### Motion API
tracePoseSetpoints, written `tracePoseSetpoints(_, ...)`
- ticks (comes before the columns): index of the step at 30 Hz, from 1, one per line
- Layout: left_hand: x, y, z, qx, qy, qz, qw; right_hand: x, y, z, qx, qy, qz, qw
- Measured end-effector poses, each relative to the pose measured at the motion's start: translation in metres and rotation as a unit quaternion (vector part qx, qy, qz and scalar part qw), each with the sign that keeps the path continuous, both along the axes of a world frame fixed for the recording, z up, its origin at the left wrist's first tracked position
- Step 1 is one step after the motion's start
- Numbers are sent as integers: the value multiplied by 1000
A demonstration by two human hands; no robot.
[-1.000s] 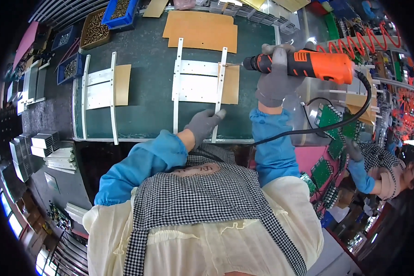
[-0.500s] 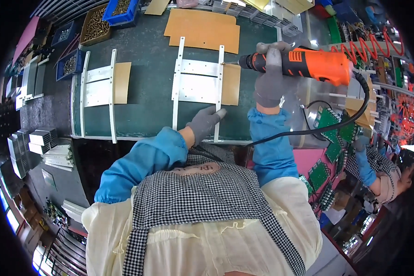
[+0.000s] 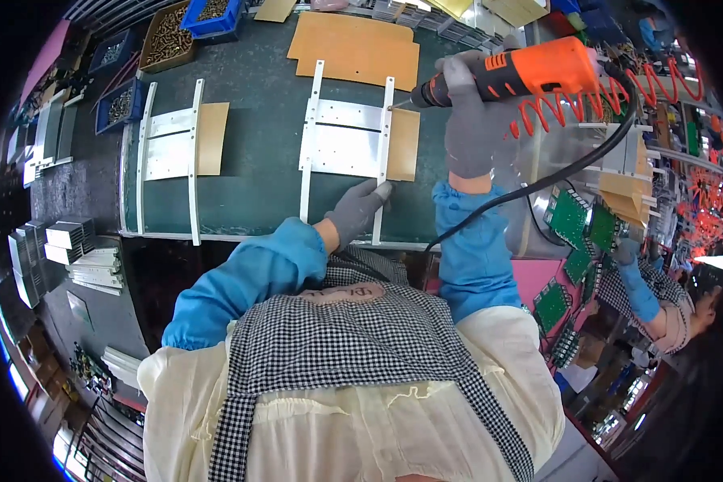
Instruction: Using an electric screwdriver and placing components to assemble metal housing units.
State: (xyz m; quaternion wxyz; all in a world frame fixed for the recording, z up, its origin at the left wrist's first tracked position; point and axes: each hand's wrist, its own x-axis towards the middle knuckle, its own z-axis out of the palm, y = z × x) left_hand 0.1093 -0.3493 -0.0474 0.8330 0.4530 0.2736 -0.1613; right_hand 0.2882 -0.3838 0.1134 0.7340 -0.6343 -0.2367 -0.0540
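Gloved in grey, my right hand is wrapped round an orange and black power screwdriver. The bit slants left and its tip meets the right white rail near the far end. My left hand grips the near part of that same rail, a fingertip lying on top. Silver metal plates lie across this rail and a parallel left rail. A brown board shows from under the right side.
A similar rail-and-plate assembly lies to the left. Beyond are a brown sheet and bins of screws. A black cable crosses my right forearm; a red coiled hose hangs right. A co-worker sits near green circuit boards.
The screwdriver's rear end has swung up and away from me, tilting the tool more, while its tip stays at the right rail. My left hand keeps its place on the rail.
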Motion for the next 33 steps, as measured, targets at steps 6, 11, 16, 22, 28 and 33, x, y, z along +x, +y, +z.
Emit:
tracePoseSetpoints(6, 0, -1, -1, -42, 17, -20, 999, -12, -16, 11, -26, 32, 50, 998)
tracePoseSetpoints(11, 3, -13, 2, -53, 6, 4, 999, -9, -25, 3, -31, 2, 8, 999)
tracePoseSetpoints(16, 4, -16, 1, -48, -12, -18, 999, 4, -49, -10, -141, 9, -4, 990)
tracePoseSetpoints(22, 8, -19, -4, -29, -14, -27, 999, 2, -42, -8, -74, -14, -20, 997)
tracePoseSetpoints(28, 14, -23, 4, -31, 2, -23, 999, 11, -48, -8, -52, 18, -47, 997)
tracePoseSetpoints(33, 19, -27, -4, -14, -29, -24, 999, 12, -48, -6, -68, -5, -33, 997)
